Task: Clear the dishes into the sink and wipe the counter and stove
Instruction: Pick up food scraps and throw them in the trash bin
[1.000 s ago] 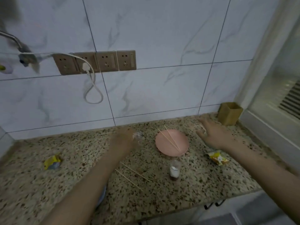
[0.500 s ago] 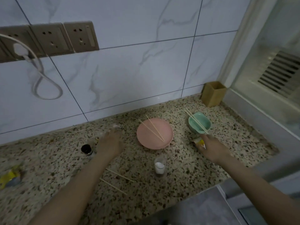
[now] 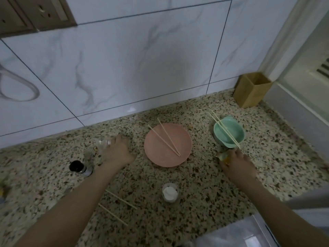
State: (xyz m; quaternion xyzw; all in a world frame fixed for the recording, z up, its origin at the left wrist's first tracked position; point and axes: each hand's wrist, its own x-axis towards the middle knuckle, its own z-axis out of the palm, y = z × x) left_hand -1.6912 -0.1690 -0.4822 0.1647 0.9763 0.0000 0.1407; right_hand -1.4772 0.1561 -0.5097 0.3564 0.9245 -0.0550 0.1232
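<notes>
A crumpled wrapper (image 3: 224,155) is pinched by the right hand (image 3: 237,166); a clear glass (image 3: 105,142) is gripped by the left hand (image 3: 116,151). Pink plate (image 3: 168,144), green bowl (image 3: 229,133) and chopsticks (image 3: 165,139) remain uncleared on the counter (image 3: 204,193); no wiping has begun.

Wall: large white marble-look tiles (image 3: 124,56) with thin dark joints, rising straight from the back of the worktop.
Sockets: brown socket plates (image 3: 37,13) at upper left.
Cable: a pale looped cable (image 3: 19,86) hangs against the tiles at left.
Worktop: speckled granite (image 3: 204,184), beige with dark flecks.
Right side: pale window frame (image 3: 292,38) with a grille (image 3: 323,68) behind.
Light: dim, a soft shadow on the wall.
</notes>
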